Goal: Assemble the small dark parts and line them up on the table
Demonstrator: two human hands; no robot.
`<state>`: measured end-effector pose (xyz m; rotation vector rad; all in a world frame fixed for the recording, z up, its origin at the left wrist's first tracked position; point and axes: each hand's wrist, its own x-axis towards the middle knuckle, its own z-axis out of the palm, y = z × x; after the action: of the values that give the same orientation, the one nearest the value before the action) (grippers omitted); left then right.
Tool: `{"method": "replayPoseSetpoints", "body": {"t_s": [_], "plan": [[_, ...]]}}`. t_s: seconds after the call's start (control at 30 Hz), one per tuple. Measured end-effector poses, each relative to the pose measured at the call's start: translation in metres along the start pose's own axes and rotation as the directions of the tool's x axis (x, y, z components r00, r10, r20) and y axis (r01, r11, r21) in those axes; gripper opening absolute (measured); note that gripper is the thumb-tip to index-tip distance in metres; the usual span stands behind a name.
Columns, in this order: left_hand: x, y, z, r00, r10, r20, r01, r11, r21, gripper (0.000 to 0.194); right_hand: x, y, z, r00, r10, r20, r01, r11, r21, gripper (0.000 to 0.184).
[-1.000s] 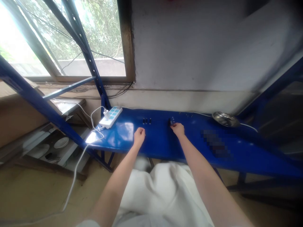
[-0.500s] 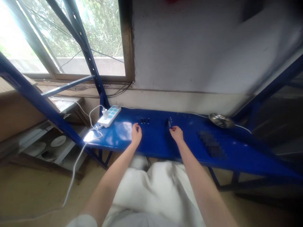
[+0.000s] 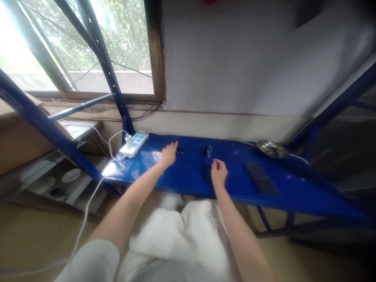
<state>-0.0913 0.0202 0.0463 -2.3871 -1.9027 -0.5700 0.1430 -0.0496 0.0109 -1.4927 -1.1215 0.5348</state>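
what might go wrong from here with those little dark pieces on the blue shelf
The left hand rests right beside the small dark pieces, so a slip might knock them, perhaps off the blue metal shelf. The white cable hanging off the shelf near the power strip runs close to the left forearm and might snag, tugging the strip.

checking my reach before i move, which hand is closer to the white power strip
Left. The left hand is to the right of the white power strip in this view, not touching it; the right hand is much farther right of the strip.
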Motion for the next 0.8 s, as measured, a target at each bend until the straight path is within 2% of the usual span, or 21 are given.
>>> {"method": "replayPoseSetpoints", "body": {"t_s": [0.17, 0.33, 0.43, 0.5, 0.53, 0.6, 0.67, 0.73, 0.8], "plan": [[0.004, 0.006, 0.01, 0.996, -0.082, 0.032, 0.081, 0.997, 0.014, 0.062, 0.0, -0.001, 0.001, 1.0, -0.016, 0.009, 0.016, 1.0, -0.006, 0.036], [0.01, 0.003, 0.006, 0.988, -0.149, 0.038, 0.15, 0.988, -0.038, 0.032, -0.001, -0.003, 0.0, 0.999, -0.035, 0.0, 0.035, 0.999, -0.029, 0.035], [0.014, -0.005, -0.003, 0.954, -0.299, 0.023, 0.297, 0.932, -0.208, 0.019, -0.003, -0.004, 0.0, 0.996, -0.085, -0.019, 0.084, 0.995, -0.044, 0.035], [0.014, -0.008, -0.012, 0.905, -0.425, -0.018, 0.382, 0.83, -0.407, 0.017, -0.004, -0.005, 0.001, 0.988, -0.15, -0.035, 0.149, 0.988, -0.042, 0.036], [0.013, -0.008, -0.018, 0.883, -0.468, -0.038, 0.384, 0.767, -0.514, 0.018, -0.005, -0.007, 0.002, 0.982, -0.186, -0.045, 0.185, 0.982, -0.034, 0.036], [0.008, -0.001, -0.029, 0.878, -0.474, -0.062, 0.301, 0.649, -0.699, 0.019, -0.007, -0.014, 0.007, 0.969, -0.241, -0.058, 0.241, 0.97, 0.0, 0.037], [-0.001, 0.013, -0.039, 0.915, -0.397, -0.076, 0.169, 0.546, -0.821, 0.02, -0.007, -0.027, 0.013, 0.966, -0.258, -0.035, 0.259, 0.964, 0.053, 0.038], [-0.012, 0.031, -0.046, 0.944, -0.317, -0.088, 0.083, 0.488, -0.869, 0.018, -0.008, -0.046, 0.02, 0.97, -0.234, 0.06, 0.227, 0.968, 0.104, 0.038], [-0.024, 0.05, -0.051, 0.961, -0.244, -0.129, 0.004, 0.481, -0.877, 0.018, -0.007, -0.066, 0.027, 0.967, -0.165, 0.196, 0.137, 0.979, 0.15, 0.042]]}}
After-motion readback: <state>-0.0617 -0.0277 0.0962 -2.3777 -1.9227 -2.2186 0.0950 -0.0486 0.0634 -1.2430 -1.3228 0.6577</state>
